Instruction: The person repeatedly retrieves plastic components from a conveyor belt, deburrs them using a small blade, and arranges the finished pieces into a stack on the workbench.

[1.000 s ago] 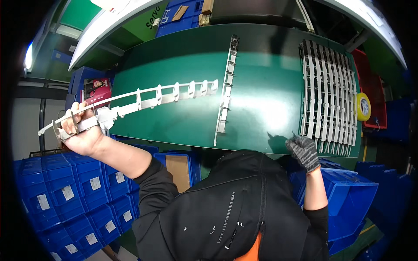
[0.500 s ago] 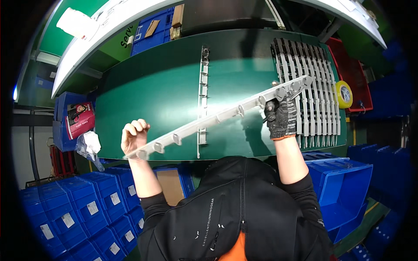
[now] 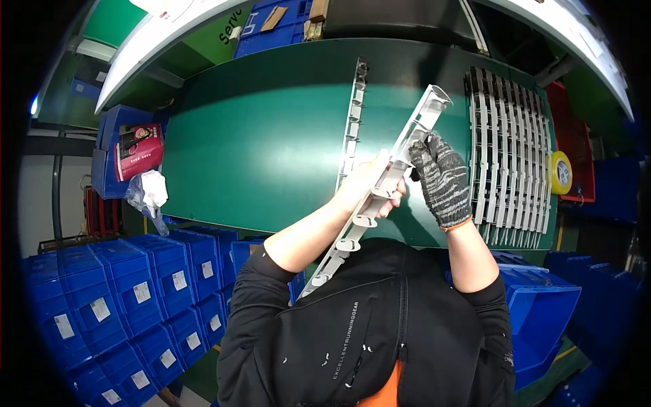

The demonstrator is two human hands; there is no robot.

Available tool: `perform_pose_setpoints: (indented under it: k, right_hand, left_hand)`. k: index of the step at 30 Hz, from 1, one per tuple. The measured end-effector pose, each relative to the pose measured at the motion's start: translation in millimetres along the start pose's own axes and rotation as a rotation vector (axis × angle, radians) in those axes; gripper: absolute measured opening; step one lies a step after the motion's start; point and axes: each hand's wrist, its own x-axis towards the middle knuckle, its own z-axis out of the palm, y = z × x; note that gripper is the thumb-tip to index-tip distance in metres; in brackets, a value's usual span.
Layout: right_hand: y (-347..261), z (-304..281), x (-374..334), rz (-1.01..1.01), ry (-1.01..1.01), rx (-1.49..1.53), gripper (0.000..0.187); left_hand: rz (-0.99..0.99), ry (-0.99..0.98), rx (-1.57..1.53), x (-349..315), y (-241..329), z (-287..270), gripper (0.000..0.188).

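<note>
1. My bare left hand [image 3: 359, 184] is wrapped around the pale strip [image 3: 390, 175], its fingertips curling out from under the far edge.
2. My gloved right hand [image 3: 444, 182] has its fingers bent against the upper part of that strip; from this angle I can't fairly tell whether they pinch it or only touch it.
3. The strip slants across in front of me, its top end beyond both hands, its low end near my left elbow, with round tabs along the lower half.
4. Just beyond my left hand, a second strip [image 3: 352, 125] lies on the green surface [image 3: 258, 152].
5. To the right of my gloved hand lies a row of similar strips [image 3: 512, 156], side by side, with a yellow roll [image 3: 561, 173] just past them.
6. Well left of my hands are a dark pink packet [image 3: 140, 150] and a clear plastic bag [image 3: 153, 193].
</note>
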Motion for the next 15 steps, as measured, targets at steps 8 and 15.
perform_pose_setpoints:
  k: [8,15]
  right_hand:
    - [8.4,1.3,-40.2,-0.274,0.057,-0.238,0.014]
    - [8.8,4.1,-39.8,-0.285,-0.016,-0.267,0.018]
  left_hand:
    - [0.041,0.161,0.072,-8.3,19.4,1.8,0.04]
    - [0.083,0.259,0.117,-9.8,17.5,9.4,0.035]
